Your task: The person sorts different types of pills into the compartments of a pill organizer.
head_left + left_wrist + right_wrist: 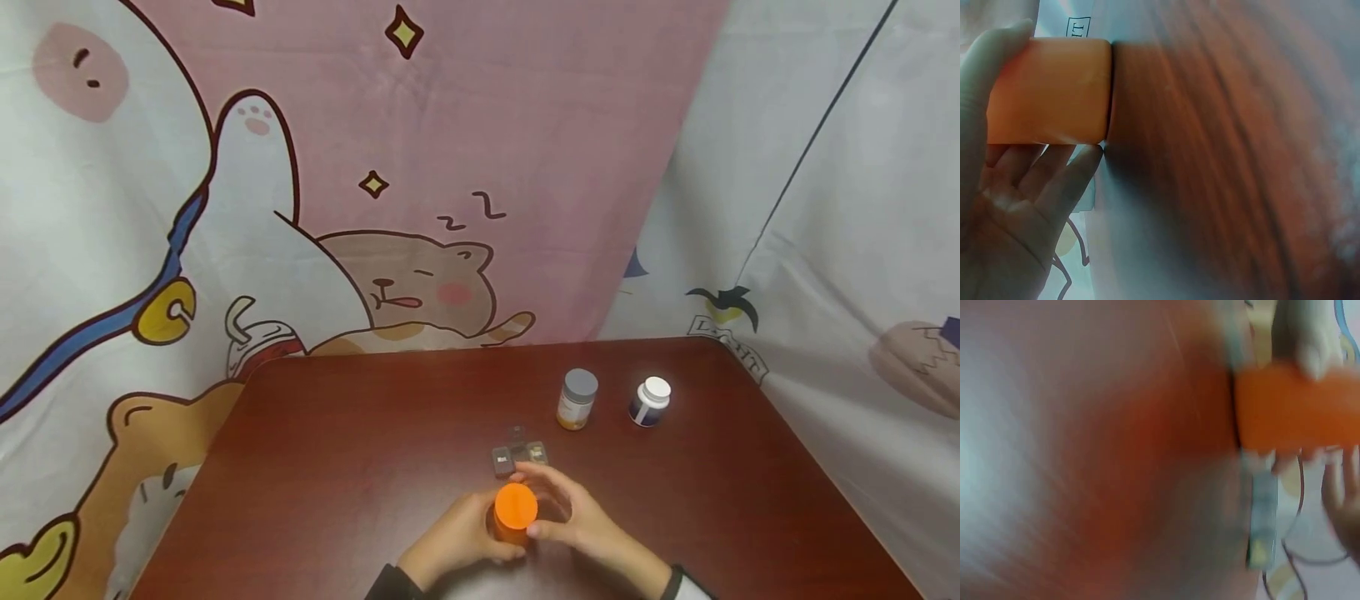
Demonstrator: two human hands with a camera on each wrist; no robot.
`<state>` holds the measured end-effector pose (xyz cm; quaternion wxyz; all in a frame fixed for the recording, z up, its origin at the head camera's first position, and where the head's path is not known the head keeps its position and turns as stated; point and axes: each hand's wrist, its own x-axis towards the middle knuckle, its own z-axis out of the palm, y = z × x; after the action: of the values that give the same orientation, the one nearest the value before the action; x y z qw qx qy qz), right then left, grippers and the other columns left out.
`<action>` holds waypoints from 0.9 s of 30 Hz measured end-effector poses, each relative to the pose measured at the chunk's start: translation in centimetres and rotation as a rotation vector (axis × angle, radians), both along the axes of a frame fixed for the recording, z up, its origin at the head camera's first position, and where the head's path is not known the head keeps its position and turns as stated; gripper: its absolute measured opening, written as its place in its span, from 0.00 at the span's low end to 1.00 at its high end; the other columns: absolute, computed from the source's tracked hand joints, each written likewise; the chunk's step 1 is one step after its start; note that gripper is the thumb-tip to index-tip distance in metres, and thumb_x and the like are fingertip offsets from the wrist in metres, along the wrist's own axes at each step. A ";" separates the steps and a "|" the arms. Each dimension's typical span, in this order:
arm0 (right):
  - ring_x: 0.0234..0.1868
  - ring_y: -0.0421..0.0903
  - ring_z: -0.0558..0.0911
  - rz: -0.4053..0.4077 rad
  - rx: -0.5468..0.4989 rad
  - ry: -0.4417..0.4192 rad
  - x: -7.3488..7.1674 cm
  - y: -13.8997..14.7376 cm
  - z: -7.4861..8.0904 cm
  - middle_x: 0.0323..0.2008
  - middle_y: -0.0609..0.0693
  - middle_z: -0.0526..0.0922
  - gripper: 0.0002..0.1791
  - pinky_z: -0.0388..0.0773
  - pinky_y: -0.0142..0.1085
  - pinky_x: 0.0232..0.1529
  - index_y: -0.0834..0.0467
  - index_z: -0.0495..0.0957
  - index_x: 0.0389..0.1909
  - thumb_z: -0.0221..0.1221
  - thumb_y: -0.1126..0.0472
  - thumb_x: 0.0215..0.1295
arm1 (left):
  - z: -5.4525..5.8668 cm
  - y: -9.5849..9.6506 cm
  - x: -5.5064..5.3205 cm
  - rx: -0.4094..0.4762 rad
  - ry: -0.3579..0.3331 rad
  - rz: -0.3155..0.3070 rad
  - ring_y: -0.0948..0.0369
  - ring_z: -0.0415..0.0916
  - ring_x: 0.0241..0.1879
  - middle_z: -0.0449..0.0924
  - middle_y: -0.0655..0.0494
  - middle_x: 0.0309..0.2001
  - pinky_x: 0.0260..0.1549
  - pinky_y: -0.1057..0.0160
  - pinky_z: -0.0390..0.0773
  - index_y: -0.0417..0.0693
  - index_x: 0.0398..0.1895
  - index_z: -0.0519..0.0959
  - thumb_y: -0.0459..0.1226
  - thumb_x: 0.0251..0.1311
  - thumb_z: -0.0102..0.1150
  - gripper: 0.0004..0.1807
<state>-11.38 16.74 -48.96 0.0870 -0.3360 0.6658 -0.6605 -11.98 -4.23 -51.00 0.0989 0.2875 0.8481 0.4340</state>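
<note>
An orange bottle with an orange lid [516,505] stands upright near the table's front, its base at or just above the wood. My left hand [468,529] grips its body, thumb on the near side, fingers around the far side [1054,181]. My right hand [573,512] arches loosely at the lid's right and back; its thumb tip touches or nearly touches the lid's edge. In the blurred right wrist view, right fingers [1340,481] reach up beside the orange bottle [1297,409]; firm contact cannot be made out. Just beyond lies a small dark pill organizer [502,461], partly hidden by the right fingers.
A grey-lidded bottle [577,400] and a smaller white-capped dark bottle [650,402] stand farther back to the right. The reddish-brown table [337,467] ends at a cartoon-printed cloth [525,125] hanging behind it.
</note>
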 end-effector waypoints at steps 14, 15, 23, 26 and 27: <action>0.57 0.44 0.70 -0.577 0.232 0.000 5.1 -3.8 -0.2 0.60 0.49 0.70 0.42 0.70 0.49 0.56 0.46 0.65 0.64 0.72 0.53 0.45 | 0.1 -0.2 0.0 0.000 -0.002 0.000 0.69 0.73 0.45 0.81 0.64 0.46 0.49 0.56 0.76 0.58 0.54 0.75 0.45 0.36 0.75 0.35; 0.57 0.43 0.70 -0.569 0.227 -0.008 4.8 -3.9 -0.2 0.60 0.48 0.71 0.42 0.69 0.49 0.56 0.45 0.65 0.63 0.72 0.53 0.44 | 0.1 -0.2 0.0 -0.004 0.004 -0.001 0.69 0.73 0.44 0.81 0.64 0.45 0.48 0.57 0.77 0.58 0.53 0.76 0.43 0.36 0.75 0.34; 0.51 0.45 0.70 -0.498 0.184 0.110 2.8 -4.5 0.6 0.50 0.51 0.74 0.36 0.66 0.46 0.52 0.54 0.74 0.52 0.76 0.60 0.35 | -0.1 -0.1 -0.1 -0.021 0.014 0.012 0.71 0.74 0.39 0.82 0.67 0.40 0.45 0.59 0.77 0.57 0.47 0.78 0.37 0.34 0.74 0.29; 0.50 0.45 0.71 -0.388 0.193 0.212 1.3 -3.9 -0.7 0.49 0.52 0.75 0.34 0.69 0.42 0.49 0.56 0.74 0.50 0.75 0.59 0.37 | -0.2 -0.1 0.0 -0.025 -0.004 0.028 0.71 0.74 0.36 0.81 0.68 0.36 0.42 0.62 0.78 0.57 0.42 0.79 0.38 0.33 0.74 0.26; 0.50 0.45 0.71 -0.335 0.191 0.231 0.7 -3.7 -0.9 0.49 0.52 0.75 0.32 0.69 0.41 0.49 0.55 0.74 0.49 0.75 0.58 0.39 | -0.2 -0.1 0.0 -0.026 -0.010 0.031 0.72 0.74 0.33 0.81 0.68 0.34 0.39 0.63 0.78 0.57 0.40 0.79 0.39 0.32 0.74 0.24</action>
<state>-10.65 13.03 -49.90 -0.0695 -0.2843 0.7776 -0.5566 -12.00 -4.31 -51.16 0.0999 0.2709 0.8575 0.4259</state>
